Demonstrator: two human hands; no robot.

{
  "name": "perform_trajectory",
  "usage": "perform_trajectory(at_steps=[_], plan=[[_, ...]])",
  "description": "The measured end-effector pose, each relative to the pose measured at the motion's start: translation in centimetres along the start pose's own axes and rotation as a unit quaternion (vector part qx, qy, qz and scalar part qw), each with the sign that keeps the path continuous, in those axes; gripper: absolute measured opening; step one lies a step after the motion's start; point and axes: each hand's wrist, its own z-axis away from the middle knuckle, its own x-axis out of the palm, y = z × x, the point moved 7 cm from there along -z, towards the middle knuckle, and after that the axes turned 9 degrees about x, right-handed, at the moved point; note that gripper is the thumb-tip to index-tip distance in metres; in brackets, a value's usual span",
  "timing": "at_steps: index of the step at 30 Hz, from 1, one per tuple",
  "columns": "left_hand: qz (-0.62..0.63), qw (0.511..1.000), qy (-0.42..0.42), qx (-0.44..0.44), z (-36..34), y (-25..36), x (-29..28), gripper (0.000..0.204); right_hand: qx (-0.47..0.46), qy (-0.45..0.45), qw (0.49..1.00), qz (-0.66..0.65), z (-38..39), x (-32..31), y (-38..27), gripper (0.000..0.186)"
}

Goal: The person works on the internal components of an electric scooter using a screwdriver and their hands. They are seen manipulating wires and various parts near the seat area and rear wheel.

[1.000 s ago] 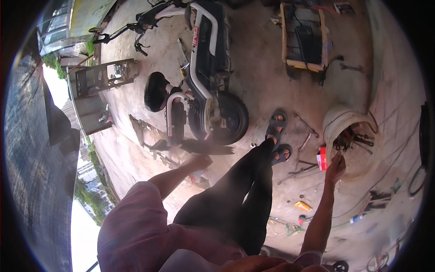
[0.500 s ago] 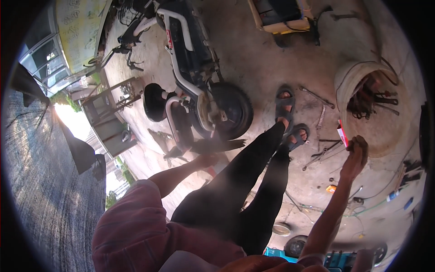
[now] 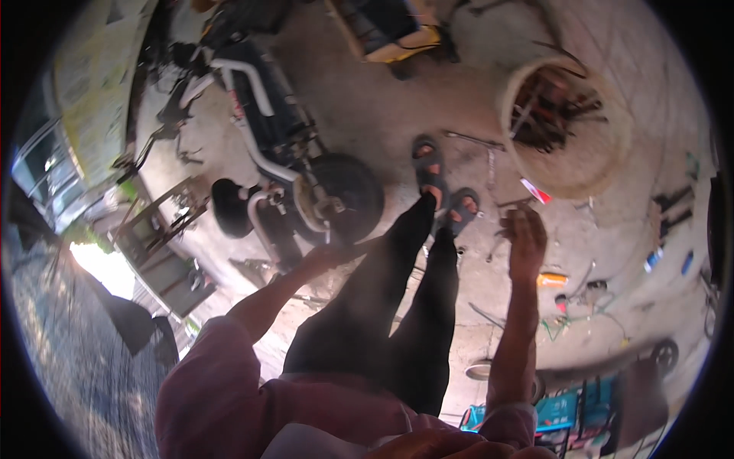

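Observation:
I stand on a concrete floor in black trousers and grey sandals (image 3: 445,191). My right hand (image 3: 524,239) is stretched forward with its fingers apart and nothing in it. A small red and white object (image 3: 536,191) lies on the floor just beyond its fingertips. My left hand (image 3: 325,256) reaches toward the rear wheel (image 3: 348,195) of a motorcycle (image 3: 264,115). It is blurred, so its grip is unclear.
A round tub (image 3: 566,115) full of dark tools stands at the right. Loose tools, wires and an orange bottle (image 3: 552,280) are scattered on the floor. A metal frame (image 3: 164,222) stands at the left, blue crates (image 3: 569,409) at the lower right.
The view has swung, so the motorcycle and tub sit higher and nearer. My right hand has drawn back from the red and white object, which stays on the floor.

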Motion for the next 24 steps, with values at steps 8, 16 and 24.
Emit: perform_trajectory(at_steps=[8,16,24], plan=[[0.01,1.0,0.013,0.02,0.2,-3.2,-0.8,0.03,0.043,-0.006,0.997,-0.062,4.3,1.7,-0.7,0.027],[-0.001,0.999,0.041,0.029,4.0,-7.3,-1.4,0.03,0.0,-0.04,0.998,-0.049,8.3,4.2,-1.9,0.024],[0.188,0.979,0.08,0.01,9.4,-21.8,3.0,0.031,0.008,-0.101,0.995,0.027,11.0,8.9,-1.4,0.028]])
